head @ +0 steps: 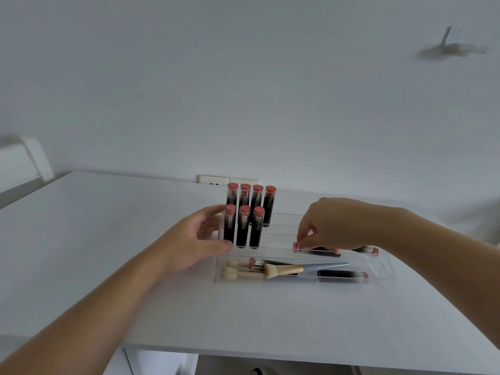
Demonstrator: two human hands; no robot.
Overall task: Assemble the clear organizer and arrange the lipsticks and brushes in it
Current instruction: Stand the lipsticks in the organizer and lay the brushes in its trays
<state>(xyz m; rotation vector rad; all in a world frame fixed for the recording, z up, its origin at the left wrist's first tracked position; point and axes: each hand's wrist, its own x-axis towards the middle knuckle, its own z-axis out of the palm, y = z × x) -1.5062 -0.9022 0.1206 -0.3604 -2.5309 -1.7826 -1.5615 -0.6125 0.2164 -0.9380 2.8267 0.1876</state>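
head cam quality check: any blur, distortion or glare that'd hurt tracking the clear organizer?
Head view: soft overall, printing on the upright lipsticks unreadable; wide-angle bowing bends the table edges; light flat and dim, shadows faint, no hard glare; the clear organizer shows mainly as thin pale edges against white; left hand and right hand mildly soft; smeared mark on the wall, upper right.

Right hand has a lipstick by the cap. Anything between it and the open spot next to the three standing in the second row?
Nothing visible. The right hand pinches the lying lipstick by its cap. The second row holds three upright, and the slot to their right is bare. The left hand rests at the organizer's left end, off that path.
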